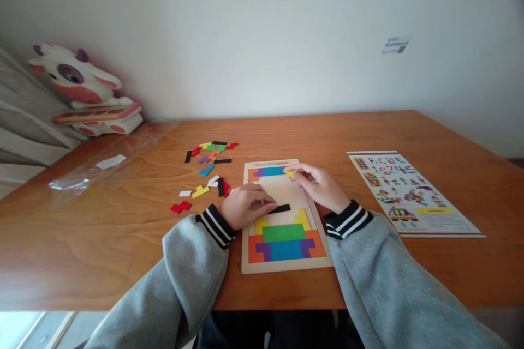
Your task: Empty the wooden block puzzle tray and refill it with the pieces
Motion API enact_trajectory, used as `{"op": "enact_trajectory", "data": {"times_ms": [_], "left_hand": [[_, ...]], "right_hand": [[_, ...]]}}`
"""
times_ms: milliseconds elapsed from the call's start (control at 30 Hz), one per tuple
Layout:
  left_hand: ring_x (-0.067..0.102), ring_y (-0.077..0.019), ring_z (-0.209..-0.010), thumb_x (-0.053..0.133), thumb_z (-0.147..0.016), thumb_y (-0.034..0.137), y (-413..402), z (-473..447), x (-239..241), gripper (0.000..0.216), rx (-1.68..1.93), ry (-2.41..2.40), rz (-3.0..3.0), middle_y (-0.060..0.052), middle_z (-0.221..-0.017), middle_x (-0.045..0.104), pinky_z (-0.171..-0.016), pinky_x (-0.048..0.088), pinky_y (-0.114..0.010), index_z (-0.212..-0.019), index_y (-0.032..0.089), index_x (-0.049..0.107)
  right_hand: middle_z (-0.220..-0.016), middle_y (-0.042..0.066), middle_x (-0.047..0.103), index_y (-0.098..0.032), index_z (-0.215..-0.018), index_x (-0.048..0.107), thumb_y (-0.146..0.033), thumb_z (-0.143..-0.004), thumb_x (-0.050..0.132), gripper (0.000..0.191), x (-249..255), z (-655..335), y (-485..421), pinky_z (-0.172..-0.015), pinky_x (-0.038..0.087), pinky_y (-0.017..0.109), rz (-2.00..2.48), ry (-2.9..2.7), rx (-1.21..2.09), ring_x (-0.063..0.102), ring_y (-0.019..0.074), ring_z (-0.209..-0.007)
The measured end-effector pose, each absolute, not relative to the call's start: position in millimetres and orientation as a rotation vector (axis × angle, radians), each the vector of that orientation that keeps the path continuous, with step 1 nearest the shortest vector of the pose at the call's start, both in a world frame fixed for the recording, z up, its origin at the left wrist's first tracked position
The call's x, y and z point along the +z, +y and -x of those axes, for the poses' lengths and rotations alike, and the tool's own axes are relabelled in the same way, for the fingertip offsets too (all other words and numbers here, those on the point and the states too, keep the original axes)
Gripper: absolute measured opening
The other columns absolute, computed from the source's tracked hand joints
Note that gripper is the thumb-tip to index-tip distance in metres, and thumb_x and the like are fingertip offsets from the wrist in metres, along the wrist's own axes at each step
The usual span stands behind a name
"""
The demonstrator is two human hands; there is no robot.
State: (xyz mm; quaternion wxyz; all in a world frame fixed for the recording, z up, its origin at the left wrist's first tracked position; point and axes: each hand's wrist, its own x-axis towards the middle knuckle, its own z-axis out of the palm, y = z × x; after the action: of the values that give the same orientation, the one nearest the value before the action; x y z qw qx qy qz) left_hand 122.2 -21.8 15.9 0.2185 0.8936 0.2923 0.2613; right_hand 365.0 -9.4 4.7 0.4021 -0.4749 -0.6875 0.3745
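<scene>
A wooden puzzle board lies on the table in front of me, with coloured pieces fitted at its near and far ends. My left hand rests on the board's left side, fingers curled onto a black bar piece in the middle. My right hand pinches a small yellow piece at the board's far end, beside the blue and purple pieces there. Both arms wear grey sleeves with striped cuffs.
Loose coloured puzzle pieces lie scattered left of the board. A printed pattern sheet lies to the right. A clear plastic bag and a plush cow toy sit at the far left of the wooden table.
</scene>
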Motion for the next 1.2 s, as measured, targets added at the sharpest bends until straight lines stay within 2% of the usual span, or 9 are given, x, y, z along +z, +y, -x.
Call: {"op": "enact_trajectory", "data": {"times_ms": [67, 267, 400, 633, 867, 1200], "left_hand": [[0.066, -0.0167, -0.084, 0.057, -0.096, 0.029, -20.7, -115.4, 16.8, 0.022, 0.809, 0.751, -2.511, -0.008, -0.089, 0.073, -0.078, 0.052, -0.028, -0.095, 0.016, 0.075], [0.066, -0.0182, -0.083, 0.064, -0.09, 0.025, -20.2, -93.9, 21.4, 0.016, 0.814, 0.515, -2.602, -0.009, -0.091, 0.074, -0.082, 0.052, -0.034, -0.1, 0.017, 0.073], [0.066, -0.0196, -0.085, 0.069, -0.087, 0.029, -22.8, -90.4, 18.6, 0.021, 0.789, 0.476, -2.618, -0.01, -0.093, 0.075, -0.084, 0.052, -0.036, -0.104, 0.017, 0.072], [0.064, -0.0182, -0.082, 0.069, -0.085, 0.026, -23.6, -92.3, 18.9, 0.009, 0.769, 0.451, -2.603, -0.009, -0.091, 0.074, -0.079, 0.051, -0.033, -0.088, 0.018, 0.073], [0.062, -0.0178, -0.08, 0.069, -0.085, 0.026, -24.4, -91.2, 18.2, 0.01, 0.786, 0.47, -2.582, -0.009, -0.087, 0.071, -0.075, 0.051, -0.031, -0.089, 0.018, 0.074], [0.062, -0.0176, -0.079, 0.068, -0.085, 0.025, -25.7, -92.0, 20.2, 0.011, 0.778, 0.483, -2.587, -0.009, -0.086, 0.069, -0.073, 0.052, -0.03, -0.089, 0.018, 0.075]], "right_hand": [[-0.101, 0.007, 0.073, -0.019, -0.106, 0.07, -0.036, -0.092, 0.053, 0.027, 7.7, -364.5, -12.4, -0.072, 0.051, 0.03, 1.226, -1.786, 0.914, 0.066, 0.0167, -0.081], [-0.096, 0.005, 0.07, -0.019, -0.112, 0.067, -0.04, -0.083, 0.07, 0.037, 13.8, -356.6, -25.5, -0.063, 0.053, 0.028, 1.191, -1.896, 0.974, 0.064, 0.0141, -0.071], [-0.105, 0.007, 0.068, -0.02, -0.109, 0.067, -0.033, -0.082, 0.072, 0.03, 11.6, -348.4, -31.0, -0.074, 0.056, 0.029, 1.052, -2.029, 1.005, 0.066, 0.0134, -0.076], [-0.095, 0.006, 0.07, -0.017, -0.107, 0.071, -0.028, -0.081, 0.075, 0.028, 11.8, -349.0, -31.6, -0.078, 0.054, 0.03, 1.028, -2.219, 1.038, 0.065, 0.0153, -0.08], [-0.093, 0.006, 0.074, -0.019, -0.104, 0.074, -0.029, -0.083, 0.073, 0.023, 18.2, -352.7, -31.5, -0.078, 0.052, 0.03, 0.989, -2.336, 1.119, 0.067, 0.0163, -0.081], [-0.089, 0.005, 0.072, -0.017, -0.107, 0.072, -0.032, -0.082, 0.074, 0.03, 18.1, -349.4, -35.0, -0.076, 0.052, 0.029, 1.03, -2.223, 1.156, 0.066, 0.0151, -0.077]]}}
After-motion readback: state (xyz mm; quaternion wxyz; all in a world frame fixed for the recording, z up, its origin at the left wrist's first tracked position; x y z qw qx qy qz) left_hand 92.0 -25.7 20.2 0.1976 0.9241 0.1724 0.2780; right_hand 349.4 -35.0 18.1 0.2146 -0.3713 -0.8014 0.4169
